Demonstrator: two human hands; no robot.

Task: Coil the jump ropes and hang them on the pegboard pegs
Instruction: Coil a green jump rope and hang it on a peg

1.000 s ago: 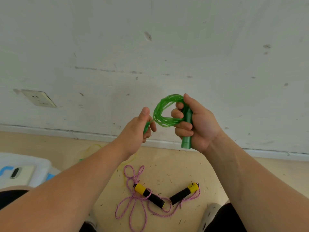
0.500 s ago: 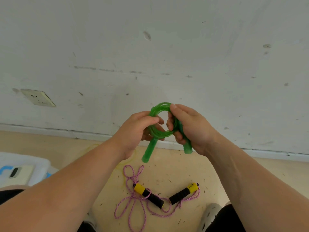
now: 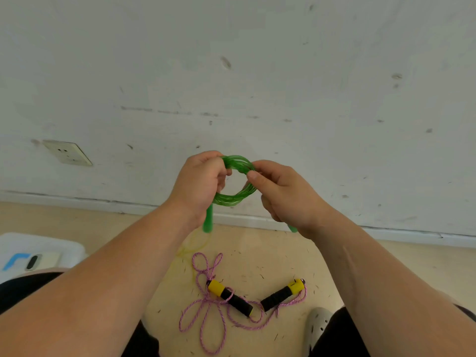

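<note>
A green jump rope is wound into a small tight coil held up in front of the wall. My left hand grips the coil's left side, and one green handle hangs below that hand. My right hand pinches the coil's right side between thumb and fingers; the tip of the other handle shows under it. A pink jump rope with black and yellow handles lies loose on the floor below. A thin yellow rope lies faintly on the floor beside it. No pegboard is in view.
A scuffed white wall fills the upper view, with a socket at the left. A white box sits at the left edge of the wooden floor. A light shoe shows near the bottom right.
Both hands came together on the green coil. The left hand shifted from the rope's end to gripping the coil's left side, and the coil turned to face me as a ring.
</note>
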